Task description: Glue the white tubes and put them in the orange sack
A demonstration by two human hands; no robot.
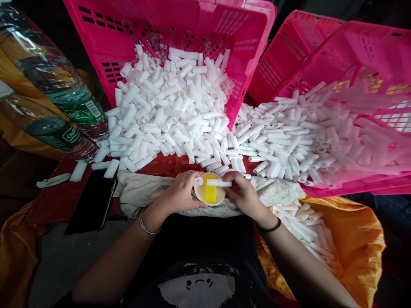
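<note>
My left hand (183, 191) is curled at the left side of a small white bowl (220, 196), its thumb along the near rim. A short white plastic tube (198, 181) sits in its fingers, open end showing. Inside the bowl lies a bright yellow block or sponge-like piece (210, 195); its exact kind I cannot tell. My right hand (241, 191) pinches a longer white tube, apparently of two joined sections (218, 183), level over the bowl and pointing left. Beneath the bowl is a grey towel (138, 188).
White tubes (173, 102) spill from a tipped pink crate (250, 51); more tubes (282, 132) lie before other pink crates (369, 51). At left stand water bottles (80, 102) and a black phone (91, 201). An orange sack (359, 239) at lower right holds long tubes (316, 233).
</note>
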